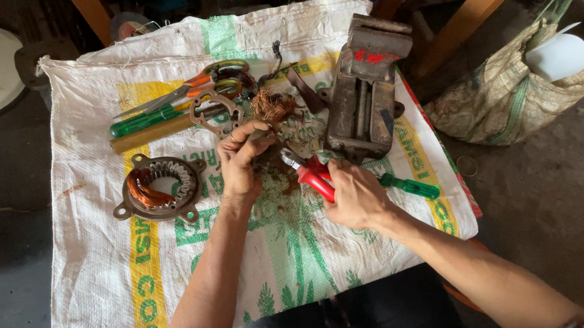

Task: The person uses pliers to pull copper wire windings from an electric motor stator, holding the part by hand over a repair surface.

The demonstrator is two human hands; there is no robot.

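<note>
Right grip point(356, 194) closed on red-handled pliers point(310, 173), frame centre; left grip point(243, 161) pinching copper wire tuft point(274, 105) just above. I see wound stator point(157, 190) (copper coil inside) left on sack-covered surface point(105, 286), metal vise point(363, 90) right.

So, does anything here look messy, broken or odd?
Yes: brown crumbs and wire scraps litter the sack below the left hand. A frayed copper wire tuft sticks up above it. The right hand grips red pliers.
</note>
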